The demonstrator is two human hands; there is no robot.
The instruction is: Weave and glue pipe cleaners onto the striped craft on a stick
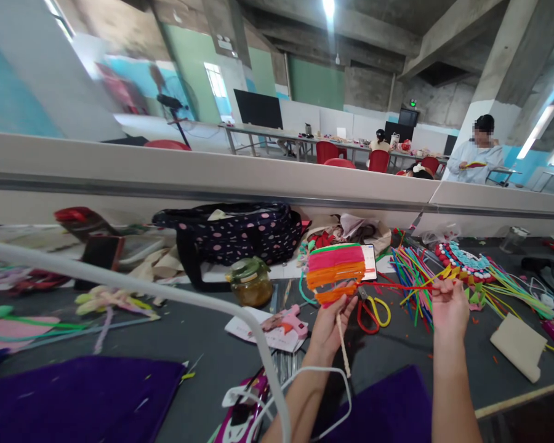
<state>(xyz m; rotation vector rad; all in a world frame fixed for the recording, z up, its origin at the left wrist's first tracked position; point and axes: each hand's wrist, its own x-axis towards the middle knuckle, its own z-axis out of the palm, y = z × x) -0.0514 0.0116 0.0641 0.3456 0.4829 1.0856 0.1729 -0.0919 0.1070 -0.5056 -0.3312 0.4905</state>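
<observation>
A fan-shaped craft piece (335, 266) is held upright in my left hand (331, 326), whose fingers close round its lower edge. Green, pink and orange strands cross its frame in bands, and gaps show among the lower orange rows. A pale wrapped handle (343, 347) slants down past my palm. From the lower right edge a red strand (397, 285) stretches almost straight to my right hand (450, 307), pinched between its fingertips. Scissors (373, 312) with red and yellow handles lie just right of my left hand. Behind the fan is a phone (369, 261) with a lit screen.
Colourful craft stems (413, 286) are heaped behind my right hand. A glass jar (249, 282), a pink glue gun (289, 320) and a dotted bag (240, 237) stand left. A white curved tube (203, 289) crosses the foreground. A low partition (258, 178) borders the back; a person (475, 154) stands beyond.
</observation>
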